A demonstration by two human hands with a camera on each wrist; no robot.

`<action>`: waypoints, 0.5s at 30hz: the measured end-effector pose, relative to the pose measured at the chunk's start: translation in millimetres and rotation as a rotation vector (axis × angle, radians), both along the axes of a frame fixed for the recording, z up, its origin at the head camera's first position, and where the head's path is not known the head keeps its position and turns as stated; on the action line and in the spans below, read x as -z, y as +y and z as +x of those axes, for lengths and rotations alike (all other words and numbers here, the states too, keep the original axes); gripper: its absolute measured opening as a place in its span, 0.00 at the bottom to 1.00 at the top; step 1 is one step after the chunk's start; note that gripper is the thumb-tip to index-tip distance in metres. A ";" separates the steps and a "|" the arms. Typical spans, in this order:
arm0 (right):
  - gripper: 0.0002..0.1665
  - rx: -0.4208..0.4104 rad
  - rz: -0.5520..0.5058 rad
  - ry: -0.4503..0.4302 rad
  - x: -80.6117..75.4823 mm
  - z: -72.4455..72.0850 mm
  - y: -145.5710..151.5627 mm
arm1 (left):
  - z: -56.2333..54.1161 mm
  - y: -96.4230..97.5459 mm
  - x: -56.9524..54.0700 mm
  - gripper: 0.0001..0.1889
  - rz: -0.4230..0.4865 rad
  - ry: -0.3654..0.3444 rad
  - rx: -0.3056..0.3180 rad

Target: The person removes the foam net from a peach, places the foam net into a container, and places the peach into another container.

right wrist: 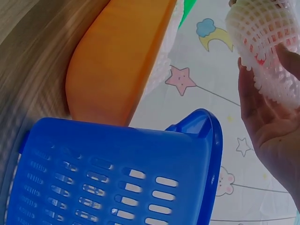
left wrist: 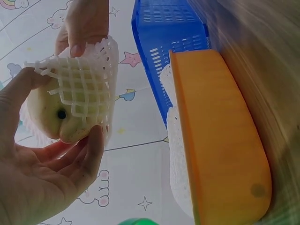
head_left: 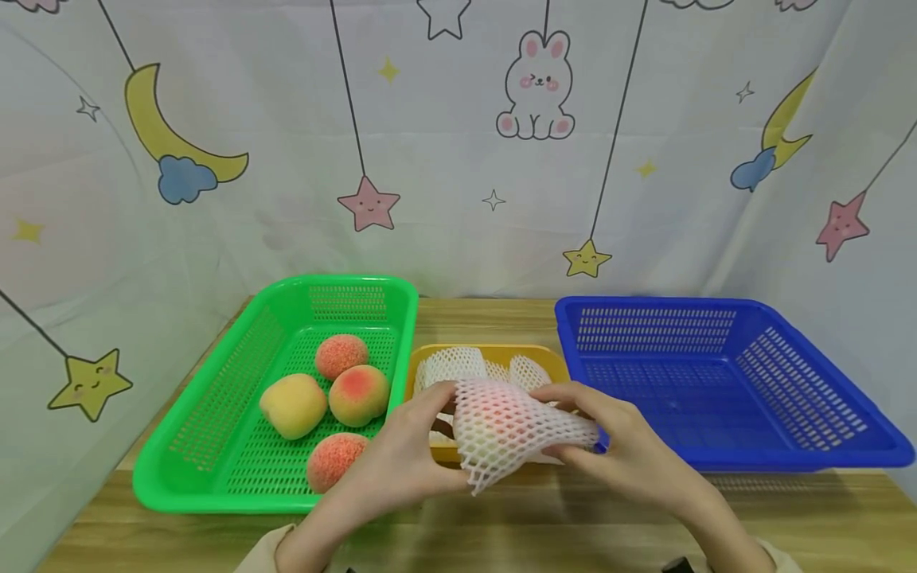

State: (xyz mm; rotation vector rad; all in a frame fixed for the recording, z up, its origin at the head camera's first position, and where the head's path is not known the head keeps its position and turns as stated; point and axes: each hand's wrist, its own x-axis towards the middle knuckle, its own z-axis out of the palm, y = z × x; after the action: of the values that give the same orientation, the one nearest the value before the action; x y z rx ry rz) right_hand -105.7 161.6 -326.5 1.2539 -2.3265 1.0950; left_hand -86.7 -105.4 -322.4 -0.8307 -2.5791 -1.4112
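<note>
In the head view a peach is partly inside a white foam net sleeve, held over the front of a yellow container. My left hand grips the peach at its left end, thumb and fingers curled around it. My right hand pinches the narrow right end of the net between thumb and fingers. The left wrist view shows the bare pale end of the peach, with a dark spot, poking out of the net. From the right wrist view, the net covers the reddish side.
At left, a green basket holds several peaches. The yellow container, in the middle, has more foam nets inside. On the right stands a blue basket. A patterned curtain hangs behind the wooden table.
</note>
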 end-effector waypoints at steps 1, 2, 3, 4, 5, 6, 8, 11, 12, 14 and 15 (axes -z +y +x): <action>0.33 -0.003 -0.011 0.003 0.7 -0.4 0.7 | -0.1 0.0 0.1 0.37 -0.001 -0.002 0.003; 0.31 -0.007 -0.023 0.011 1.3 -1.0 1.3 | -0.1 0.0 0.3 0.37 -0.002 -0.001 0.006; 0.29 -0.012 -0.035 0.021 1.8 -1.7 1.7 | -0.2 -0.1 0.4 0.37 -0.004 0.002 0.007; 0.28 -0.020 -0.047 0.031 2.1 -2.4 2.2 | -0.3 -0.2 0.5 0.37 -0.006 0.005 0.007; 0.27 -0.027 -0.056 0.043 2.4 -3.1 2.5 | -0.4 -0.4 0.5 0.38 -0.006 0.009 0.008; 0.26 -0.034 -0.067 0.059 2.6 -3.7 2.8 | -0.5 -0.6 0.4 0.38 -0.007 0.014 0.009; 0.25 -0.036 -0.075 0.074 2.4 -4.6 3.4 | -0.6 -1.1 0.2 0.38 -0.009 0.021 0.010; 0.26 -0.044 -0.086 0.095 2.5 -5.2 4.6 | -0.6 -1.7 -0.3 0.38 -0.008 0.031 0.010; 0.26 -0.045 -0.091 0.100 2.8 -5.6 5.1 | -0.6 -1.9 -0.4 0.38 -0.010 0.034 0.008; 0.27 -0.046 -0.098 0.109 3.6 -6.4 5.9 | -0.7 -2.3 -0.4 0.39 -0.011 0.041 0.006; 0.27 -0.051 -0.105 0.114 3.8 -6.7 6.2 | -0.7 -2.5 -0.4 0.38 -0.012 0.044 0.006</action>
State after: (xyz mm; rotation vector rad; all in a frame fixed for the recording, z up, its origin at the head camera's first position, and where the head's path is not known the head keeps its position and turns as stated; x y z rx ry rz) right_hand -112.4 167.8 -330.2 1.3073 -2.1364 1.1153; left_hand -87.4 -107.9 -322.1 -0.8617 -2.5575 -1.3644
